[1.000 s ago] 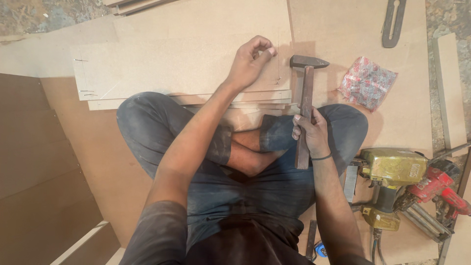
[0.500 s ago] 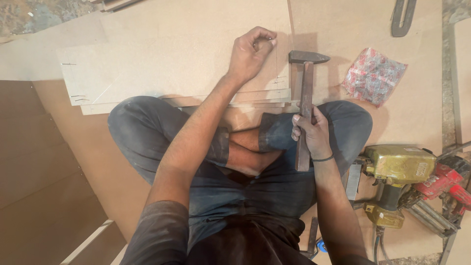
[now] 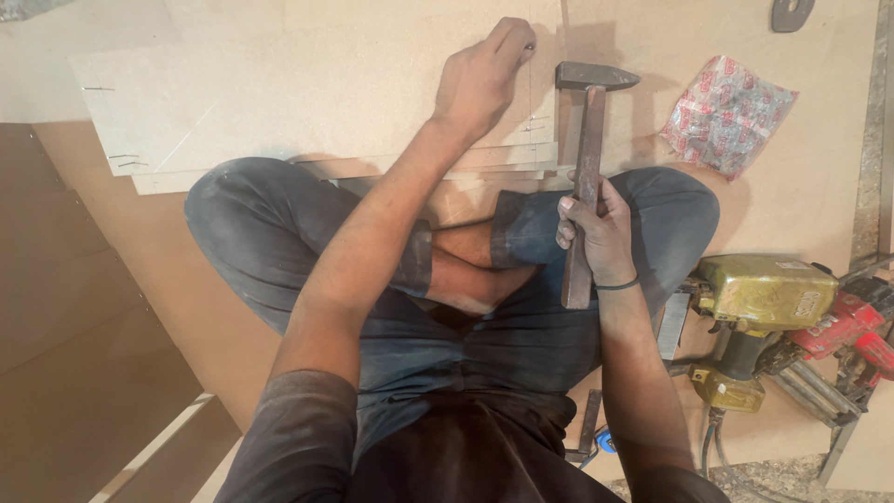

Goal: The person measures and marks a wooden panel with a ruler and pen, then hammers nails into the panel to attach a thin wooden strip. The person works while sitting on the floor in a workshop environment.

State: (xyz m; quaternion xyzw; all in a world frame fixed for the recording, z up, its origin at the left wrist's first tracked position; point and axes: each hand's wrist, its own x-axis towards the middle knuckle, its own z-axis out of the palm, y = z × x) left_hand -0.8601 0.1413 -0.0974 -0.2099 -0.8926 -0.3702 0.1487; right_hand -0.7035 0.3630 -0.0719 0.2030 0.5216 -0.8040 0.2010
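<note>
I sit cross-legged on the floor with a pale fibreboard panel (image 3: pixel 307 93) lying in front of my knees. My left hand (image 3: pixel 482 74) reaches over that panel, fingers pinched together near its right end, apparently on a small nail that is too tiny to make out. My right hand (image 3: pixel 596 233) grips the wooden handle of a hammer (image 3: pixel 585 158), whose dark metal head points up beside the left hand, just above the board's right edge.
A red and white plastic packet (image 3: pixel 726 114) lies at the right. A yellow nail gun (image 3: pixel 759 298) and a red tool (image 3: pixel 843 326) sit by my right knee. Dark brown boards (image 3: pixel 74 354) lie at the left. A metal piece (image 3: pixel 792 11) shows at the top.
My left hand has slid a little further along the panel, still pinched. The hammer stays held upright in my right hand, its head close to the left hand.
</note>
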